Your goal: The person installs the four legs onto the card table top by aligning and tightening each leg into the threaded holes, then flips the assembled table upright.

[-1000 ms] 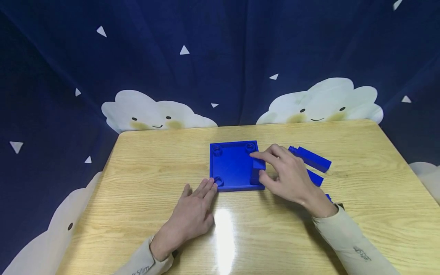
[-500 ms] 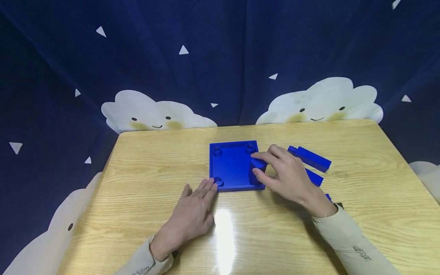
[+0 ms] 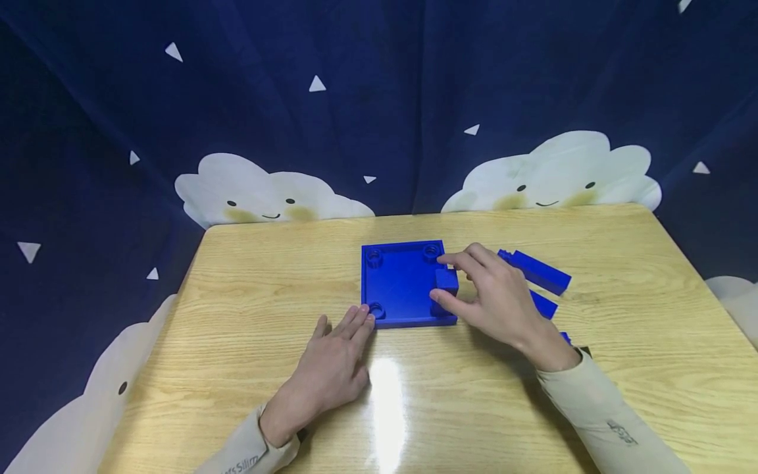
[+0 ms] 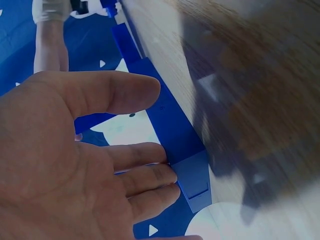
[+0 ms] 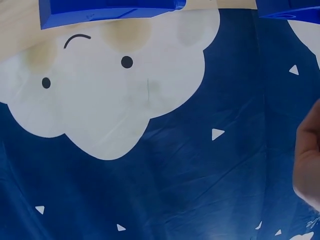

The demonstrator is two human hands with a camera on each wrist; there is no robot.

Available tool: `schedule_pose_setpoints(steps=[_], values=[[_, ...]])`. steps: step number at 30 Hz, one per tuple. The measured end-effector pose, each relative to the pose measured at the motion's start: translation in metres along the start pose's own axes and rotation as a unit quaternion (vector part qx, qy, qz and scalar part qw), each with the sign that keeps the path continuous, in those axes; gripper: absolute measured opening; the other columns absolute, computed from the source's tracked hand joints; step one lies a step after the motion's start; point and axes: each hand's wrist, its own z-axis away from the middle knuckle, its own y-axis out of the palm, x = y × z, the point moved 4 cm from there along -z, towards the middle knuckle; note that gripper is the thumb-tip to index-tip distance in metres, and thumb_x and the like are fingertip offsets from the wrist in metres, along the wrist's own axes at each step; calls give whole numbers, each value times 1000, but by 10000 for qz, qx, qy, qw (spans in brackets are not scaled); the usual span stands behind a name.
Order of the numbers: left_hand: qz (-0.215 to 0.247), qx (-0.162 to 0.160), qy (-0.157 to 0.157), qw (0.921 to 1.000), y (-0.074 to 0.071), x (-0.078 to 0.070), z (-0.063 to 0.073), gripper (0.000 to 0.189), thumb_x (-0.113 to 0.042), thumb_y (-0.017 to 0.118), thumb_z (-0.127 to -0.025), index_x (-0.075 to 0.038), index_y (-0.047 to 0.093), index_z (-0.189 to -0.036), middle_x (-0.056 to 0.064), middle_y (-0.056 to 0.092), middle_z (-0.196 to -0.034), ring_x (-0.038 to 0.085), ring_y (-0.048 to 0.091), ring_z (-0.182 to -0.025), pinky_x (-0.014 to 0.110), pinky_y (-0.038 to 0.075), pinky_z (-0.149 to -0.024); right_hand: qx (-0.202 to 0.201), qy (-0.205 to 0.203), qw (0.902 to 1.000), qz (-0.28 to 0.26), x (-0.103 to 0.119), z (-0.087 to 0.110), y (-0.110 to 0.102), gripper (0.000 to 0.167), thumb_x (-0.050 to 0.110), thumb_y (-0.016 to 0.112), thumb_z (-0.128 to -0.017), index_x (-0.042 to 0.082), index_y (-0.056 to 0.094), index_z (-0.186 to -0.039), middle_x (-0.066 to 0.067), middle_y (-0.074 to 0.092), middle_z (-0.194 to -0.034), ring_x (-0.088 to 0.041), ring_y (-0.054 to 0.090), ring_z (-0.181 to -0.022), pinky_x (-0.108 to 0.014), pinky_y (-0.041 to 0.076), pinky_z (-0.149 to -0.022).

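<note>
A shallow blue square tabletop (image 3: 397,283) lies with its rimmed side up, round threaded sockets showing at three corners. An upright blue table leg (image 3: 447,279) stands at its front right corner. My right hand (image 3: 503,303) has its thumb at the left side of this leg and its index finger bent round behind the top. My left hand (image 3: 334,368) lies flat, fingers extended, with fingertips at the front left corner of the tabletop. In the left wrist view, those fingers (image 4: 150,175) rest along the blue rim, thumb apart.
To the right lies a loose blue leg (image 3: 540,272) with a threaded end. Another blue leg (image 3: 543,305) lies partly hidden by the right hand, and a further blue threaded end (image 3: 565,338) shows by the wrist. A dark cloud-print curtain (image 3: 385,99) hangs behind the wooden table (image 3: 266,276).
The leg at the front right corner has turned about its upright axis. My right thumb has slid to its left side and the index finger has moved back slightly. My left hand stays put.
</note>
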Motion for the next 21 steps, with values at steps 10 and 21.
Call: schedule_pose_setpoints(steps=[10, 21], values=[[-97, 76, -7, 9999, 2, 0, -1, 73, -24, 70, -96, 6, 49, -159, 23, 42, -168, 38, 40, -156, 72, 33, -120, 95, -219, 9997, -76, 2, -1, -1, 43, 29, 75, -92, 11, 77, -131, 2, 65, -97, -12, 49, -72, -29, 38, -51], [-19, 82, 1, 10000, 1, 0, 0, 75, -23, 71, -94, 7, 49, -159, 24, 41, -168, 38, 40, -156, 72, 33, -120, 187, -215, 9995, -162, 1, 0, 0, 53, 24, 77, -94, 12, 69, -145, 3, 61, -92, -14, 51, -77, -30, 41, -58]])
